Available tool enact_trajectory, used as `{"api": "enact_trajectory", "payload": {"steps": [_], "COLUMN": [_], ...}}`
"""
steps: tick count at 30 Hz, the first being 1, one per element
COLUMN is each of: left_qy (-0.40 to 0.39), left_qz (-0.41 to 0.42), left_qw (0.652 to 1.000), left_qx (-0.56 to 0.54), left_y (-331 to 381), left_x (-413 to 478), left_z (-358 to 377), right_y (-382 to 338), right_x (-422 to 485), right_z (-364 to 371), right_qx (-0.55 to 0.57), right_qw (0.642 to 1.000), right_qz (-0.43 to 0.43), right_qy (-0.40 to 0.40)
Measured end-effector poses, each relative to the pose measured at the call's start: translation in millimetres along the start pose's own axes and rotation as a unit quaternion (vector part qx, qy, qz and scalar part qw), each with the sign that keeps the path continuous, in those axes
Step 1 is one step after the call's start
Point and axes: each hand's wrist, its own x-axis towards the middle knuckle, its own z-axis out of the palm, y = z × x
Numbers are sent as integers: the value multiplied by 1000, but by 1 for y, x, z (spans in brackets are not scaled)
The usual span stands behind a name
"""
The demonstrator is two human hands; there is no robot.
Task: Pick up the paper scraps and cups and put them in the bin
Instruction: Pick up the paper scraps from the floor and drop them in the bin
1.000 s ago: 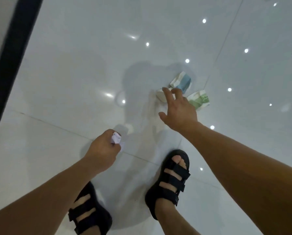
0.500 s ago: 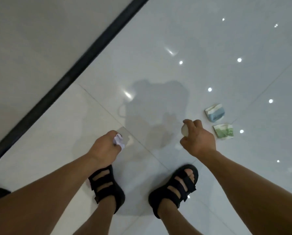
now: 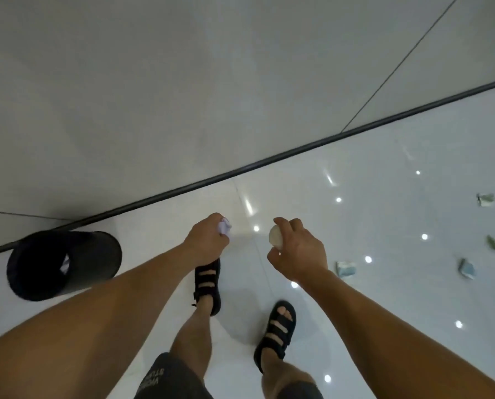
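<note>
White paper scrap (image 3: pixel 224 226) is sitting pinched in the curled left hand (image 3: pixel 209 240), while the right hand (image 3: pixel 298 251) is gripping a pale cup (image 3: pixel 275 237). Left of the left hand, a black bin (image 3: pixel 96 254) is standing; crumpled scraps (image 3: pixel 346 268) are lying right of the right hand.

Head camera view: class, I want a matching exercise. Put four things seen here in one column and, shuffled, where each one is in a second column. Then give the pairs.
1. black round bin
2. crumpled white paper scrap
3. pale rounded piece of litter
4. flattened blue-green paper cup

a. lying on the white tiled floor, right of both hands
b. gripped in the left hand
c. standing at far left by the dark skirting strip
d. held in the right hand

Pairs: 1-c, 2-b, 3-d, 4-a.
</note>
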Motion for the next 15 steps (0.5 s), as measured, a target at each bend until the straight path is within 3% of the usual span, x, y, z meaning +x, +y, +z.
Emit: {"api": "enact_trajectory", "payload": {"steps": [8, 15], "left_qy": [118, 200], "left_qz": [-66, -133], "left_qw": [977, 931], "left_qx": [-164, -275], "left_y": [-30, -112], "left_x": [-180, -306], "left_z": [-53, -115], "right_y": [-117, -266], "right_x": [-78, -140], "right_z": [-80, -74], "right_qx": [-96, -100], "right_qw": [984, 965], "right_qz": [-146, -242], "right_qy": [-34, -35]}}
